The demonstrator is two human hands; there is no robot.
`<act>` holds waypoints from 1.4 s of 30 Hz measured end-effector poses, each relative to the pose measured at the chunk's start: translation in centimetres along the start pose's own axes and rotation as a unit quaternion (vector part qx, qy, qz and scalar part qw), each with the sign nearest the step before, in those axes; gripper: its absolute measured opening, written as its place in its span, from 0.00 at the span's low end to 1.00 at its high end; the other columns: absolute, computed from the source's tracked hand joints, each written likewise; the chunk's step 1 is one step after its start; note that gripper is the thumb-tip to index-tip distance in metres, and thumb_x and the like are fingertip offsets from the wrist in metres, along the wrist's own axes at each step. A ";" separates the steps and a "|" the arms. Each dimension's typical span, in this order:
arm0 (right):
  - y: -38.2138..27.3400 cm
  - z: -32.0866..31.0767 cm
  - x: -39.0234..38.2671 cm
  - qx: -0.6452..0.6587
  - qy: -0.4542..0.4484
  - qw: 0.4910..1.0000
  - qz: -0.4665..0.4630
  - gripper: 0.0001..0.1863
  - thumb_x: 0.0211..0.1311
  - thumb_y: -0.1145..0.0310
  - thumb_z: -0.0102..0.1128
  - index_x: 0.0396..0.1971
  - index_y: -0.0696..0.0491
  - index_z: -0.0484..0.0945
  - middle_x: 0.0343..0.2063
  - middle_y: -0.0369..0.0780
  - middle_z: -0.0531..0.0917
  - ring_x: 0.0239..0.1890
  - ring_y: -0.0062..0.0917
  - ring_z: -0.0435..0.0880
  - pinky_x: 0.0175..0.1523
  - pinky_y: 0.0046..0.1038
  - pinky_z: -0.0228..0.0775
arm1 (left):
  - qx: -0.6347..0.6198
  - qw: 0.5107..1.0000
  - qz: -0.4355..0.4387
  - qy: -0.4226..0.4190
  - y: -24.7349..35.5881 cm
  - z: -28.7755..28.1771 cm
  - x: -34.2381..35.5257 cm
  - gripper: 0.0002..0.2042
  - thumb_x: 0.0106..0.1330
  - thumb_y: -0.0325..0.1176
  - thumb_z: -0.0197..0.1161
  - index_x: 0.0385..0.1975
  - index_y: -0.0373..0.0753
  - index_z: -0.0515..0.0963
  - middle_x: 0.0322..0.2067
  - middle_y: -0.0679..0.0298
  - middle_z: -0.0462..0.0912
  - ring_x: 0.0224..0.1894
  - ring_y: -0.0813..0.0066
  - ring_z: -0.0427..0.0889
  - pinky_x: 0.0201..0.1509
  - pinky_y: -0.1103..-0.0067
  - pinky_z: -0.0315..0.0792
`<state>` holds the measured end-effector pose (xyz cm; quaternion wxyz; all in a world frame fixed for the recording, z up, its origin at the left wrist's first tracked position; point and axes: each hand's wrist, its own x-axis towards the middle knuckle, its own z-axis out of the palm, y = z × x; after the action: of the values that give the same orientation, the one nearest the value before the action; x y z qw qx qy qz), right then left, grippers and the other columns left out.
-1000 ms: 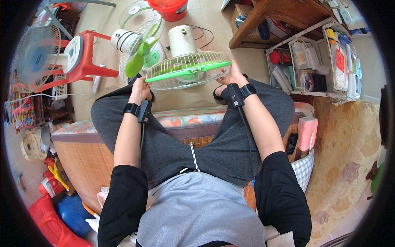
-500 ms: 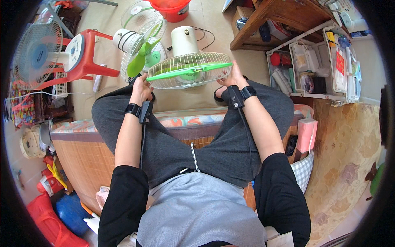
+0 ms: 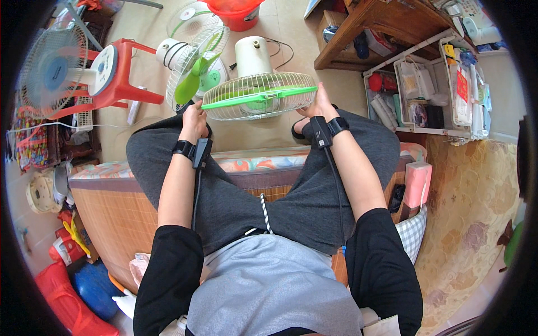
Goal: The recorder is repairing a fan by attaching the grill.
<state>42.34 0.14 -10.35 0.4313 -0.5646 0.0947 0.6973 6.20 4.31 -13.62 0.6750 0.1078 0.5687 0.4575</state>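
I grip a caged fan head (image 3: 259,93) with a green rim, held beyond my knees. Its white motor housing (image 3: 252,56) stands up behind the cage. My left hand (image 3: 195,116) is closed at the left side of the rim; my right hand (image 3: 320,102) is closed on the right side, its fingertips partly hidden by the cage. Just left of it, another fan (image 3: 190,78) shows green blades in a wire cage and a white motor wrapped with dark cord. A round grille with a green ring (image 3: 182,25) lies behind that fan.
A blue-centred fan (image 3: 53,70) rests beside a red stool (image 3: 128,92) at left. A red bucket (image 3: 232,14) and dark cord (image 3: 283,61) are on the floor. A wooden desk (image 3: 370,22) and white rack (image 3: 414,92) stand right. I sit on a mat-covered bed (image 3: 106,207).
The fan in my hands has shifted slightly right, with a very small change in tilt. Both hands moved a little with it and kept their grip.
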 end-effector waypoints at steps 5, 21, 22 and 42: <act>-0.1 0.0 -0.1 -0.024 -0.018 1.000 -0.006 0.38 0.62 0.35 0.20 0.61 0.46 0.59 0.60 0.44 0.60 0.59 0.38 0.58 0.63 0.46 0.43 | -0.004 1.000 0.011 0.017 -0.2 -0.5 -0.1 0.16 0.63 0.23 0.46 0.49 0.25 0.63 0.44 0.52 0.71 0.47 0.64 0.71 0.48 0.78 0.67; -2.4 2.7 -1.9 0.068 -0.100 0.992 -0.032 0.37 0.63 0.36 0.18 0.59 0.47 0.61 0.61 0.41 0.62 0.62 0.35 0.57 0.62 0.46 0.39 | -0.102 0.986 0.096 -0.094 1.3 2.2 -1.9 0.17 0.64 0.25 0.53 0.52 0.30 0.62 0.49 0.56 0.70 0.54 0.68 0.69 0.58 0.75 0.63; -2.5 2.6 -1.6 0.067 -0.115 0.991 -0.031 0.37 0.63 0.36 0.18 0.59 0.47 0.61 0.61 0.41 0.62 0.62 0.35 0.56 0.62 0.46 0.39 | -0.102 0.983 0.107 -0.107 1.2 2.2 -1.8 0.17 0.64 0.26 0.53 0.52 0.30 0.62 0.49 0.56 0.70 0.53 0.68 0.69 0.58 0.75 0.63; 1.2 0.7 -0.3 -0.002 -0.073 0.997 -0.016 0.42 0.59 0.31 0.16 0.58 0.48 0.63 0.58 0.41 0.66 0.59 0.34 0.63 0.59 0.42 0.55 | -0.121 0.991 0.053 0.011 -0.7 0.4 -0.7 0.15 0.66 0.42 0.51 0.42 0.35 0.71 0.43 0.61 0.72 0.49 0.68 0.67 0.58 0.76 0.58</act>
<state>40.99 -0.24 -10.26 0.4472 -0.5144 0.0520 0.7299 6.95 3.58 -13.50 0.6513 0.0499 0.5100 0.5597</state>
